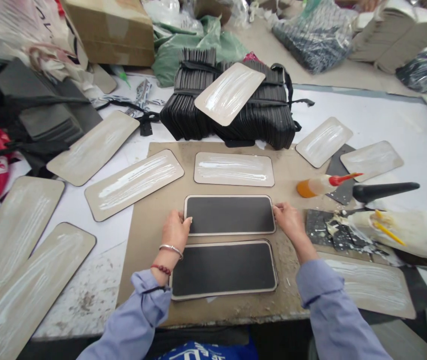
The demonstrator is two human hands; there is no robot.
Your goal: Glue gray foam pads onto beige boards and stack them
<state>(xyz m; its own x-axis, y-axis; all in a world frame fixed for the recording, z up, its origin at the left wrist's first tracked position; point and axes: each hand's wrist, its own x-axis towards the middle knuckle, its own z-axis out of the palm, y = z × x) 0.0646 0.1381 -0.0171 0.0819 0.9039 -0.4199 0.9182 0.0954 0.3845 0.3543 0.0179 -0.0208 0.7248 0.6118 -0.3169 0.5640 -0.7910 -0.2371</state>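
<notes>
A dark rectangular panel with a pale rim and rounded corners (230, 215) lies crosswise in front of me. My left hand (175, 230) is closed on its left end, thumb on the top edge and fingers partly hidden. At the opposite end, my right hand (288, 220) pinches the right edge. A second, similar dark panel (224, 270) lies just nearer to me. Beyond the held one is a beige panel streaked with white glue (234, 169). Another glue-streaked panel (134, 185) lies to the left.
Strapped bundles of black panels (194, 110) stand at the back, a streaked panel (230, 94) on top. On the right are an orange-filled bottle with a red nozzle (314, 186), a black-handled tool (384, 190) and a glue-crusted white container (404, 225). A cardboard box (110, 32) sits back left.
</notes>
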